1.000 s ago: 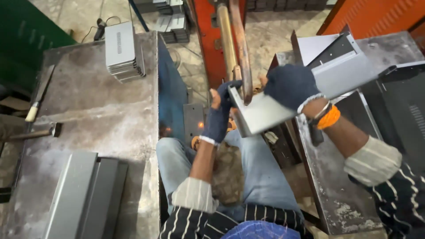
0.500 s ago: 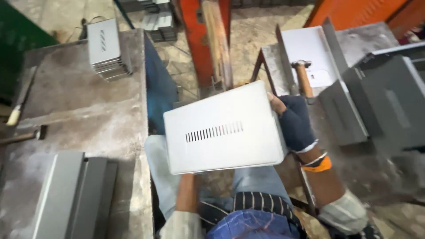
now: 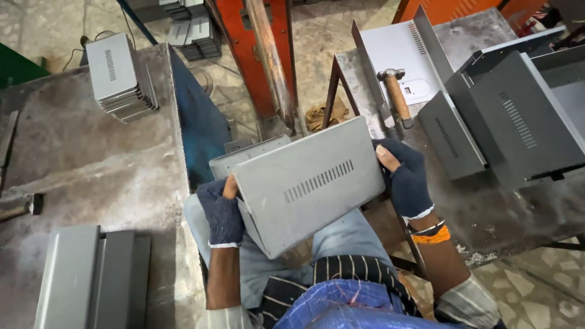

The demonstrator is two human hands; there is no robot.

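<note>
The grey slotted metal cover (image 3: 308, 183) conceals the palm of the left hand (image 3: 223, 210) and most fingers of the right hand (image 3: 405, 180); a second panel (image 3: 247, 157) behind it shows only its upper strip. At lower left, the folded grey sheets (image 3: 85, 280) are cut by the bottom edge. At the left edge, a hammer (image 3: 21, 207) loses its handle. At right, the dark grey casings (image 3: 518, 116) run past the frame.

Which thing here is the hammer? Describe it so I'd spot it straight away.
Look at the metal bench on the person's right. Near its far edge lies a pale sheet, and the hammer rests beside it. It is the only thing there with a wooden handle; everything around it is flat grey metal.
</note>
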